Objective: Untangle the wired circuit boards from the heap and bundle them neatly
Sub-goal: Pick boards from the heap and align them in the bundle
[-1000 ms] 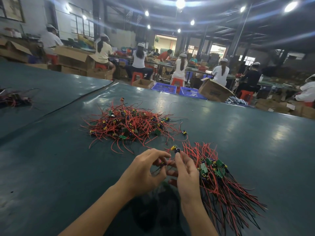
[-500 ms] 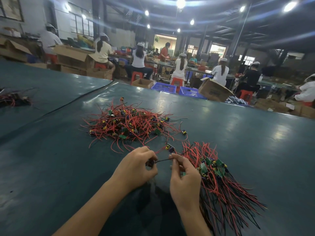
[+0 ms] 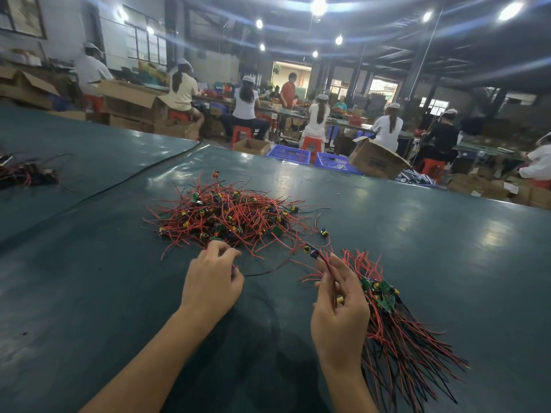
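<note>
Perhaps half done, I judge: a tangled heap of red-and-black wired green circuit boards [image 3: 226, 219] lies mid dark-green bench [image 3: 417, 234], and a straightened bundle [image 3: 399, 338] lies toward its near right edge. The left hand [image 3: 211, 284] and right hand [image 3: 340, 311] each pinch their grip on a lead of one freed board [image 3: 310, 252].

No words or numbers can be read here. The brown cardboard box [image 3: 377, 160] past the far edge of the tabletop [image 3: 417, 248] has dark print on its side — too blurry to make out. The little wired circuit boards [image 3: 226, 219] are too small to show any marks.
</note>
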The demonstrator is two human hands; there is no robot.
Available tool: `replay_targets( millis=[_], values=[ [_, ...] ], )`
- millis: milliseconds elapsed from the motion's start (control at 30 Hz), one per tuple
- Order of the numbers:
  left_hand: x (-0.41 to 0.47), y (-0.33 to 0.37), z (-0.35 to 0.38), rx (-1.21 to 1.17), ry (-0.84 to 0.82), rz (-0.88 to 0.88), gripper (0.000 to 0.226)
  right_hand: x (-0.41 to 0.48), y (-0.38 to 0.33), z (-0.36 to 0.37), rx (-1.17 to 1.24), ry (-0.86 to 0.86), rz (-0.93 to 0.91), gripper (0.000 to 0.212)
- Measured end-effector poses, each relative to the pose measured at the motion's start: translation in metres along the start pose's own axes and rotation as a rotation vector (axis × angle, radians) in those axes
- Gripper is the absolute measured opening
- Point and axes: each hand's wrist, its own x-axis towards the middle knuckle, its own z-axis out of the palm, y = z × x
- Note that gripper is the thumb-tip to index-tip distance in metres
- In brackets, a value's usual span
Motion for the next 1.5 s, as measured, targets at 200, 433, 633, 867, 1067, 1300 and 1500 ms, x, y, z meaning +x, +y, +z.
replay_targets(
  millis=[200, 433, 633, 867, 1067, 1300, 1500],
  values=[
    [-0.007, 0.048, -0.01, -0.98, -0.357, -0.084, 0.045, -0.006, 0.002, 0.002, -0.075, -0.16, -0.171, 0.024],
    [-0.005, 0.05, -0.005, -1.268, -0.235, -0.346, 0.014, -0.006, 0.001, 0.003, -0.077, -0.157, -0.169, 0.031],
    [-0.005, 0.047, -0.005, -1.294, -0.109, -0.267, 0.013, -0.004, -0.004, 0.001, -0.36, 0.024, -0.419, 0.015],
    [-0.007, 0.047, -0.004, -1.305, -0.165, -0.176, 0.02, -0.008, -0.016, 0.006, 0.163, -0.425, 0.25, 0.034],
    [-0.011, 0.051, -0.004, -1.278, -0.279, -0.046, 0.025, -0.003, -0.015, 0.005, 0.289, -0.26, 0.415, 0.034],
    [-0.016, 0.054, 0.003, -1.236, -0.398, -0.026, 0.038, -0.003, -0.017, 0.008, 0.442, -0.279, 0.507, 0.027],
    [-0.021, 0.055, 0.008, -1.088, -0.422, 0.071, 0.062, -0.003, -0.015, 0.007, 0.442, -0.339, 0.522, 0.025]
  ],
)
